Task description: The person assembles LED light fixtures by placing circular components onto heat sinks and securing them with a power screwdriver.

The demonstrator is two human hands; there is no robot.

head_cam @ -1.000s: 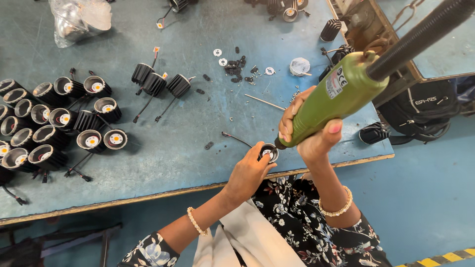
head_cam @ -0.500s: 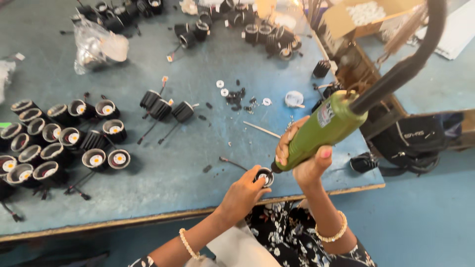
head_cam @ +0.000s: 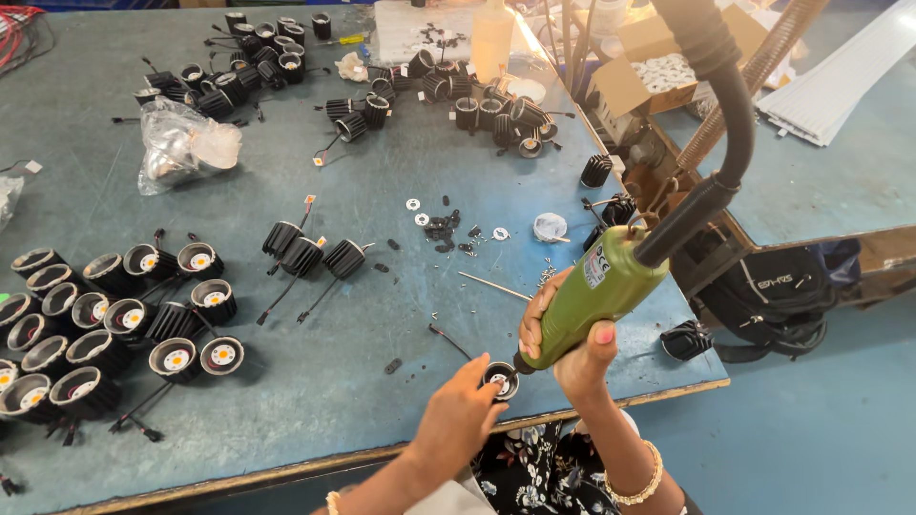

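Head view: right hand (head_cam: 571, 339) wrapped tight round green electric screwdriver (head_cam: 592, 296), tip down into small round lamp housing (head_cam: 500, 380) near desk (head_cam: 382, 153) front edge. Left hand (head_cam: 456, 416) fingers closed on housing, steadying it vs. tool torque. Finished lamps (head_cam: 124, 324) grouped far left, loose screws (head_cam: 448, 231) mid-desk w/in reach.

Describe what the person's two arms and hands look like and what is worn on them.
Both forearms are bare, with no sleeves or gloves. The left hand has a light beaded bracelet at the wrist, at the frame's lower edge. The right hand has pink-painted nails and a gold-coloured beaded bracelet around the wrist.
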